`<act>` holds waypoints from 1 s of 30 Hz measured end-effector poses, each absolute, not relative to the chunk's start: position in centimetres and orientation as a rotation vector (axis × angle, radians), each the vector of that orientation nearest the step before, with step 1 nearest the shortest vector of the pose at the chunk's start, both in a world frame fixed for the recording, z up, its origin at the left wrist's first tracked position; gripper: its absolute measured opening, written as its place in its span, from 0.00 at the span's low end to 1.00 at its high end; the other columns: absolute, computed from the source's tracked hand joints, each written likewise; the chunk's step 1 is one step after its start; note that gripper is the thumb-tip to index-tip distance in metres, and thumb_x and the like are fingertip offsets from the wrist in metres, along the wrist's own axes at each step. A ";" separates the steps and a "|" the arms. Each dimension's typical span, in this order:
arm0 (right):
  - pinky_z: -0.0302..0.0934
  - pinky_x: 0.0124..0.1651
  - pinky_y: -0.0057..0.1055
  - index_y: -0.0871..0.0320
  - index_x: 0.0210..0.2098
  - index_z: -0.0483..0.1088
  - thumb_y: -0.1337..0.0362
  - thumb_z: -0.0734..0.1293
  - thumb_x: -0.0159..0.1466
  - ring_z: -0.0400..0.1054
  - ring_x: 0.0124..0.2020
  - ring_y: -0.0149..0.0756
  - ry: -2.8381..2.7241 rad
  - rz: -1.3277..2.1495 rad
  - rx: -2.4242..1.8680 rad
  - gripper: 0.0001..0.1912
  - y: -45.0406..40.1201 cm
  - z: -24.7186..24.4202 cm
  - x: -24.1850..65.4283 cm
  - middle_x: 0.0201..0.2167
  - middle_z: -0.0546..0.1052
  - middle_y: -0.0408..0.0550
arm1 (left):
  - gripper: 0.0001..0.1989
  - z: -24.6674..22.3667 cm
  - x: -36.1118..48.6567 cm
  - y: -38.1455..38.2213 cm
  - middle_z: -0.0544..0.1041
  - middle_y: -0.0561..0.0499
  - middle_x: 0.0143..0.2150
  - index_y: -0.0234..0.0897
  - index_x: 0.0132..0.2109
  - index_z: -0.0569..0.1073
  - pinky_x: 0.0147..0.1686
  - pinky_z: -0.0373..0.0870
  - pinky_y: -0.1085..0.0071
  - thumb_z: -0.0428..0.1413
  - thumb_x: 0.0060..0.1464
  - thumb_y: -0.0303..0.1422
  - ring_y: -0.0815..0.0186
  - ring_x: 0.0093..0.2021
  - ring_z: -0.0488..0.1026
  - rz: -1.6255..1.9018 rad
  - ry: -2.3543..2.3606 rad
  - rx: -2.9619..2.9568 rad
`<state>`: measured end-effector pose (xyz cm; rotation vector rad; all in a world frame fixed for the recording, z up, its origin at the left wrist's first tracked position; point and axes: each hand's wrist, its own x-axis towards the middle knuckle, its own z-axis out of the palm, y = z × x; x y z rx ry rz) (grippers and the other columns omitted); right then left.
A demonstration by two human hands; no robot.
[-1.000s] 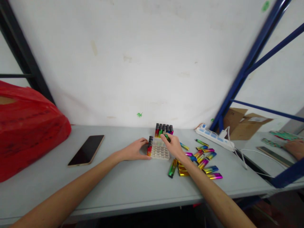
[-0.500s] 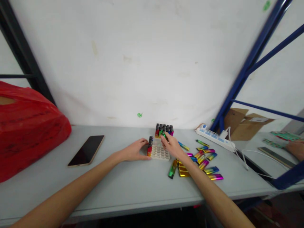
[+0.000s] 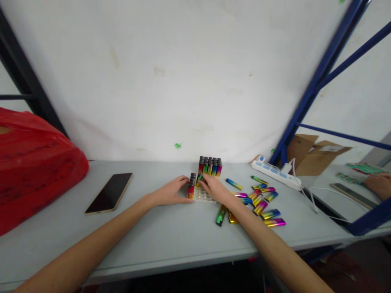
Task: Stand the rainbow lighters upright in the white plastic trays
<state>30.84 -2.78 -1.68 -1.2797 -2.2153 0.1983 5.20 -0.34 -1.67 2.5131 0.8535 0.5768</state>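
My left hand (image 3: 171,191) spans the left end of a white tray (image 3: 204,197) with round holes, thumb at its front corner and fingers behind, gripping it. Along that end stands a row of red lighters (image 3: 191,191) with black tops. My right hand (image 3: 215,189) pinches a green-yellow lighter (image 3: 199,180), upright over the tray just right of the red row; its lower end is partly hidden by the fingers. Behind the tray stands a block of upright lighters (image 3: 210,166) in several colours. Loose shiny lighters (image 3: 259,203) lie scattered to the right, partly behind my right forearm.
A phone (image 3: 109,193) lies on the grey table (image 3: 146,240) at left, near a red plastic bag (image 3: 39,171). At right are a white power strip (image 3: 275,174) with cables, a blue metal frame (image 3: 314,87), a cardboard box (image 3: 320,158) and another person's hand (image 3: 380,184).
My right hand has moved left and down with the green lighter, from near the back block to the row beside the red lighters. My left hand stays at the tray. The view has shifted slightly.
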 end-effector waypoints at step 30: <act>0.66 0.46 0.35 0.54 0.38 0.70 0.55 0.66 0.75 0.73 0.39 0.41 -1.908 0.211 -1.402 0.11 -1.8 0.2 39.1 0.35 0.81 0.48 | 0.39 -1.8 5.1 -0.2 0.76 0.39 0.65 0.40 0.65 0.75 0.69 0.71 0.51 0.70 0.55 0.58 0.42 0.66 0.75 0.548 0.855 2.545</act>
